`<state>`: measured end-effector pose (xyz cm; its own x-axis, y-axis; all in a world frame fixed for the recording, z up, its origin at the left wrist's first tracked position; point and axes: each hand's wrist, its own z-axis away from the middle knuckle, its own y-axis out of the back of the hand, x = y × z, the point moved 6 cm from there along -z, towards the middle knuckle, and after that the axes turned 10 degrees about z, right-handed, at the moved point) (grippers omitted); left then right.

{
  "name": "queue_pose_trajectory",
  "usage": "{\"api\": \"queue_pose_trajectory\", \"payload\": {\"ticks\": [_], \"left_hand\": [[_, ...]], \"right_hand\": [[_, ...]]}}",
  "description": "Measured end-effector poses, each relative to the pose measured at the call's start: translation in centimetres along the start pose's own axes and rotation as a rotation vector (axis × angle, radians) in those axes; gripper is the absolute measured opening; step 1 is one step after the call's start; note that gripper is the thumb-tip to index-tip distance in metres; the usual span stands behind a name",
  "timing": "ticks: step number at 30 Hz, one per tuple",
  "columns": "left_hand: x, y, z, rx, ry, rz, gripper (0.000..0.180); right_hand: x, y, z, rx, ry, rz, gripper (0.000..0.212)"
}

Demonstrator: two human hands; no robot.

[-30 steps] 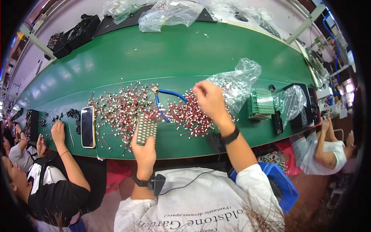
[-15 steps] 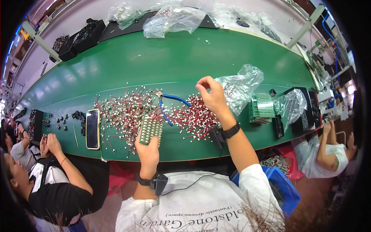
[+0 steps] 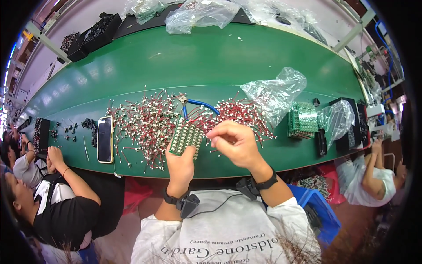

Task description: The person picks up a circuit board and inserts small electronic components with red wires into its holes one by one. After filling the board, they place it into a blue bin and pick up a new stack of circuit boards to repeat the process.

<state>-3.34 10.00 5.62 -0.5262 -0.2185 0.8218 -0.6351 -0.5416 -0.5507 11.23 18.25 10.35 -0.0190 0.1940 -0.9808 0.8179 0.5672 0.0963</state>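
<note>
My left hand (image 3: 181, 169) grips a green circuit board panel (image 3: 185, 135) with rows of small pale parts, thumb on its face. Just right of the panel, my right hand (image 3: 239, 145) has its thumb and forefinger pinched together; whatever lies between the fingertips is too small to make out. Loose red wires with white connectors form a pile on the left (image 3: 143, 125) and another pile on the right (image 3: 246, 112). Blue-handled cutters (image 3: 200, 103) lie between the piles, partly covered by the board and wires.
Beyond the right pile lies a clear plastic bag (image 3: 279, 92), then a stack of green boards (image 3: 303, 119) and a black box (image 3: 347, 138). A phone (image 3: 105, 140) rests left of the wires. Co-workers sit on both sides, one person's hands (image 3: 55, 158) at the table edge.
My right hand has come down and toward me, from above the right pile to beside the panel. The left hand has shifted slightly right and up with the panel.
</note>
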Motion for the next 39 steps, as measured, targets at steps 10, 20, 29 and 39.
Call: {"api": "queue_pose_trajectory", "payload": {"ticks": [10,20,29,39], "left_hand": [[-0.4,-0.6,1.0,-0.041,0.025,-0.001,0.025],[-1.1,-0.3,1.2,-0.135,-0.026,-0.124,0.035],[-1.1,-0.9,1.2,-0.182,-0.061,-0.263,0.046],[-1.1,-0.1,1.5,-0.198,-0.113,-0.404,0.058]], "right_hand": [[-0.4,-1.8,0.0,0.080,0.159,0.477,0.012],[0.8,-2.2,-0.5,0.156,0.072,0.381,0.019],[1.2,-2.4,-0.5,0.166,0.101,0.500,0.023],[-0.5,-2.6,-0.2,0.201,0.286,0.703,0.034]]}}
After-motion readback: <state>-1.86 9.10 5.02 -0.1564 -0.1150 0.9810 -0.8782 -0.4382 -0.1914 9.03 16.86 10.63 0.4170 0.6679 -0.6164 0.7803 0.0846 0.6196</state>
